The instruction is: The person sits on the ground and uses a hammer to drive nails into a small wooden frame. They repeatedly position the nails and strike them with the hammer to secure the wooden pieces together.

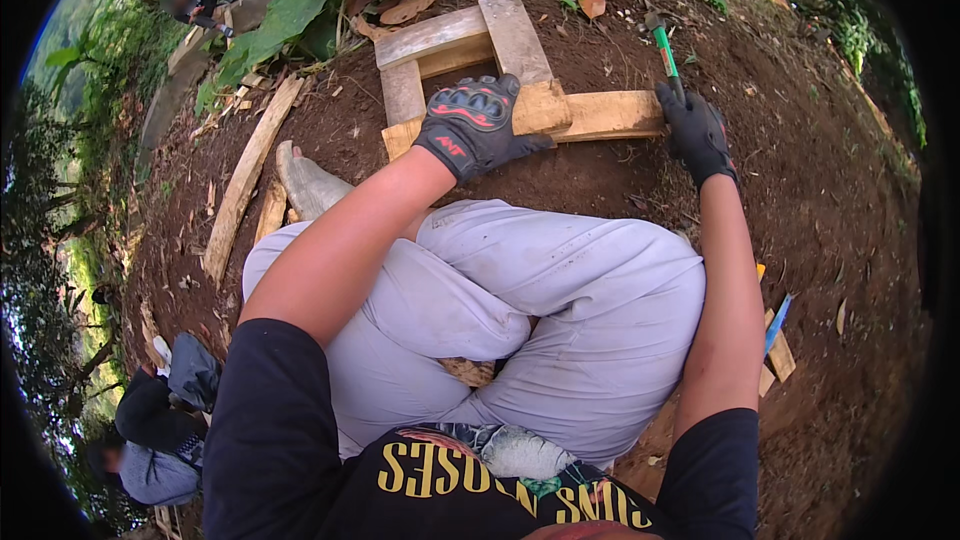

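Observation:
My left hand [474, 127], in a black glove with red trim, grips the near side of a small rectangular wooden frame [432, 40] lying on the soil. Its thumb stretches to the right along the near edge, and its far fingertips are partly hidden. A short wood block [541, 108] shows beside that hand, meeting a board [615, 115] that runs out to the right. Closed around a hammer [664, 48] with a green and dark handle is my gloved right hand [696, 132], near that board's right end. The hammer's head points away from me.
Long rough planks [252, 175] lie on the left, near my foot [312, 183]. A blue-handled tool [778, 325] rests by wood scraps [782, 356] on the right. Large leaves [285, 25] hang beyond the frame. Other people sit at far left [200, 8] and lower left [160, 430].

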`<action>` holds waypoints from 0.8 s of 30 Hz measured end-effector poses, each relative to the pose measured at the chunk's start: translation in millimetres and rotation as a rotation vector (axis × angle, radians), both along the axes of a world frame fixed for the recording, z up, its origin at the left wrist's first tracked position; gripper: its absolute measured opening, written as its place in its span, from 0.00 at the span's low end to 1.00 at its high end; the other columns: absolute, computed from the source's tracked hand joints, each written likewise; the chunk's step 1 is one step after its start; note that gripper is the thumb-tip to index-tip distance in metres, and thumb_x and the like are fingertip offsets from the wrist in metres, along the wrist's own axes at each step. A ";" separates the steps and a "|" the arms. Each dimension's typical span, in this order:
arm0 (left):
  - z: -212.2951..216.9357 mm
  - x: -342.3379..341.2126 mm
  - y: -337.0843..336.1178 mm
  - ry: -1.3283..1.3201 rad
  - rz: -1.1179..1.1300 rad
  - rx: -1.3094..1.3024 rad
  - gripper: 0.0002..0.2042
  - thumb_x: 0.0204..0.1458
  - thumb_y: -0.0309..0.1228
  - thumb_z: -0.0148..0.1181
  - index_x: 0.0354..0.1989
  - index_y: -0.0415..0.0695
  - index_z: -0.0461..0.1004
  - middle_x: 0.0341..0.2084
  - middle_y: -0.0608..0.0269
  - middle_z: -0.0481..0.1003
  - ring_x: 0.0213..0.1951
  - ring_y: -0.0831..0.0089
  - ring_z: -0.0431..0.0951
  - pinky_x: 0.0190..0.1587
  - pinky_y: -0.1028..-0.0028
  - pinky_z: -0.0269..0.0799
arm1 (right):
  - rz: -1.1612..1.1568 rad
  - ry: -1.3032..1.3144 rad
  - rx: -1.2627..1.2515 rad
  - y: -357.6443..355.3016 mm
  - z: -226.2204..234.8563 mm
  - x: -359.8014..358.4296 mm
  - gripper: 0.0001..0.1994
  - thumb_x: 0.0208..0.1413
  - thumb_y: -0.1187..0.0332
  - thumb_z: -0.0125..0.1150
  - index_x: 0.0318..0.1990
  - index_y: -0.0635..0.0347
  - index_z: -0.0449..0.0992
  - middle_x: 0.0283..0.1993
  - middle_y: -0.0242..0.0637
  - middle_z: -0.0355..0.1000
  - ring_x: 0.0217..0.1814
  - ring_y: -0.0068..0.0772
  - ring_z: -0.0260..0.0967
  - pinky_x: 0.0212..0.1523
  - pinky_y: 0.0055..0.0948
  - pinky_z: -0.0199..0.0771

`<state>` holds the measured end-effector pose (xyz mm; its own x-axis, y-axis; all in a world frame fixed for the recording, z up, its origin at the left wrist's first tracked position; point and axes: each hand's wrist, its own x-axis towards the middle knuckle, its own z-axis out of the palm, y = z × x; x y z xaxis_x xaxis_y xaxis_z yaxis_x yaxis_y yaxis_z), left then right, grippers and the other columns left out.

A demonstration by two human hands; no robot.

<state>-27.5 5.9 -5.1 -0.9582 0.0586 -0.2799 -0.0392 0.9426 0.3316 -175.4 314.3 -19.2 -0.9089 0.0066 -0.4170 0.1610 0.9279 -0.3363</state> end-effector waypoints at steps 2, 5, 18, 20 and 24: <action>-0.3 0.3 -0.2 0.009 -0.004 0.001 0.42 0.53 0.67 0.68 0.59 0.38 0.75 0.50 0.42 0.82 0.52 0.48 0.84 0.55 0.54 0.81 | -0.002 0.005 -0.001 0.6 -0.6 -0.5 0.40 0.64 0.29 0.55 0.51 0.65 0.84 0.50 0.59 0.81 0.55 0.61 0.80 0.57 0.52 0.75; -1.0 -2.0 3.0 0.000 -0.005 -0.005 0.42 0.52 0.67 0.68 0.59 0.38 0.75 0.49 0.42 0.82 0.52 0.48 0.85 0.55 0.54 0.81 | -0.004 0.032 0.014 6.5 -5.0 -0.6 0.39 0.64 0.30 0.55 0.50 0.65 0.84 0.49 0.59 0.81 0.55 0.62 0.80 0.56 0.53 0.75; -16.1 -0.8 -1.3 0.091 -0.012 -0.008 0.43 0.49 0.72 0.68 0.55 0.40 0.77 0.44 0.49 0.83 0.48 0.50 0.86 0.50 0.52 0.81 | 0.458 0.231 -0.094 -13.6 133.7 116.3 0.14 0.74 0.57 0.56 0.52 0.58 0.79 0.34 0.49 0.78 0.36 0.56 0.79 0.37 0.51 0.74; -16.9 1.1 1.2 0.085 -0.014 -0.018 0.43 0.49 0.71 0.68 0.55 0.40 0.77 0.45 0.49 0.83 0.48 0.50 0.85 0.50 0.52 0.81 | 0.620 0.280 -0.083 -15.2 130.4 126.6 0.12 0.73 0.60 0.59 0.52 0.58 0.79 0.34 0.49 0.78 0.35 0.57 0.78 0.36 0.51 0.74; -10.7 -1.0 2.6 0.054 -0.008 -0.024 0.43 0.49 0.70 0.68 0.55 0.40 0.77 0.46 0.48 0.83 0.49 0.50 0.85 0.51 0.53 0.81 | 0.653 0.330 0.011 -16.2 127.8 126.4 0.11 0.71 0.63 0.61 0.52 0.59 0.79 0.34 0.49 0.77 0.35 0.57 0.78 0.36 0.51 0.74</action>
<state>-28.5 8.6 -15.8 -0.9716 0.0601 -0.2290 -0.0145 0.9504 0.3107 -49.0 298.1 108.6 -0.8073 -0.5770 -0.1240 -0.5342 0.8037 -0.2621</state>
